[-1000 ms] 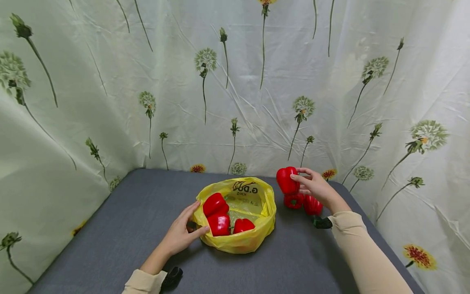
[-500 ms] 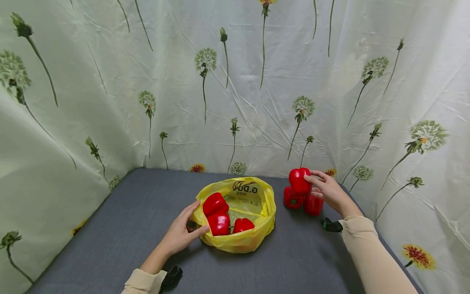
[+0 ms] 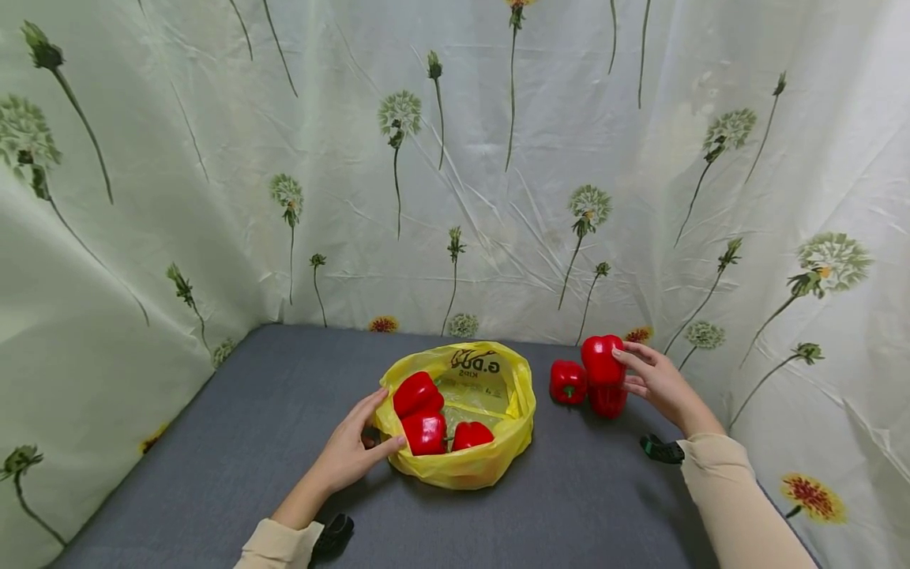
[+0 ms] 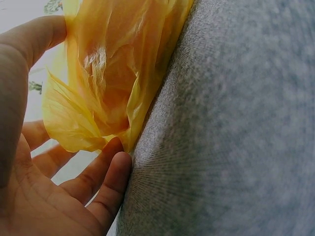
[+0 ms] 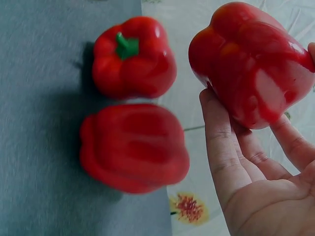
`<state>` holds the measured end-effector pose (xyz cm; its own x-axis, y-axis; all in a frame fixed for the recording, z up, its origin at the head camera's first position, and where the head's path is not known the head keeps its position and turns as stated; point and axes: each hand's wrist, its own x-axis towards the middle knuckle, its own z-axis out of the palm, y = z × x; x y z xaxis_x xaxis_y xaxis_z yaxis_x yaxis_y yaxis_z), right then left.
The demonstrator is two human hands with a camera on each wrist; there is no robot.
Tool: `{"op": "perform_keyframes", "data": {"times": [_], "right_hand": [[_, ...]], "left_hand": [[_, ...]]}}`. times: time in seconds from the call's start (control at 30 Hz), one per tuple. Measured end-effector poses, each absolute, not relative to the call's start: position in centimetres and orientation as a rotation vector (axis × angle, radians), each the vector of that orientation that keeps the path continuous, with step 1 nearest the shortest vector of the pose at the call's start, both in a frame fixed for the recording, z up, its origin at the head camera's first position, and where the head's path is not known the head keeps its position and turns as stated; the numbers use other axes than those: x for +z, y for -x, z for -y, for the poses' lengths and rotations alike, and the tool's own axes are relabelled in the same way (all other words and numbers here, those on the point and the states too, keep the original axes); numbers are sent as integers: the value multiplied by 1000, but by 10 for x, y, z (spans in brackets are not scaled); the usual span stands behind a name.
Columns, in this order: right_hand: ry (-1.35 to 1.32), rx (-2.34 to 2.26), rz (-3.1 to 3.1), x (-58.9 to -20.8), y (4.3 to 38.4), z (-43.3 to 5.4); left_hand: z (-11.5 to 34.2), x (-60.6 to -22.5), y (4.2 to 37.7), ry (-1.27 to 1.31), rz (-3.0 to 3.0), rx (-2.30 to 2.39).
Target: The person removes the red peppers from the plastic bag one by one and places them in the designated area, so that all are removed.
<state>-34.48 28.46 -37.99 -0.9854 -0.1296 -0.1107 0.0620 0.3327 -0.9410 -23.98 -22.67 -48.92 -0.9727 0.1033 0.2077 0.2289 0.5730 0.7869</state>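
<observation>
In the head view, a red bell pepper [image 3: 601, 359] is held up by my right hand [image 3: 664, 389], with fingers and thumb on its sides. In the right wrist view, the held pepper [image 5: 248, 64] is raised beside two other red bell peppers on the table. One pepper [image 3: 569, 382] has its green stem toward me; another pepper [image 3: 607, 402] is partly hidden below the held one. A yellow plastic bag [image 3: 472, 472] stands with its mouth wide, red peppers [image 3: 424, 433] inside. My left hand [image 3: 344, 452] rests against the bag's left side, fingers spread, thumb at the rim.
The dark grey table [image 3: 235, 450] spreads around the bag. Behind and beside it hangs a pale curtain [image 3: 341, 118] printed with dandelions. Black straps [image 3: 661, 449] sit at both wrists.
My right hand has carried the pepper rightward and slightly down, from above the stem-forward pepper to above the pepper at its right. The left hand and bag stay in place.
</observation>
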Motion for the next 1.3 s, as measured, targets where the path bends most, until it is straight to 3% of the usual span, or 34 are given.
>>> {"op": "perform_keyframes", "data": {"times": [1.3], "right_hand": [[-83,-1945,-2288,-418,332,-362]], "left_hand": [[227,-490,240,289,2669,-1347]]}}
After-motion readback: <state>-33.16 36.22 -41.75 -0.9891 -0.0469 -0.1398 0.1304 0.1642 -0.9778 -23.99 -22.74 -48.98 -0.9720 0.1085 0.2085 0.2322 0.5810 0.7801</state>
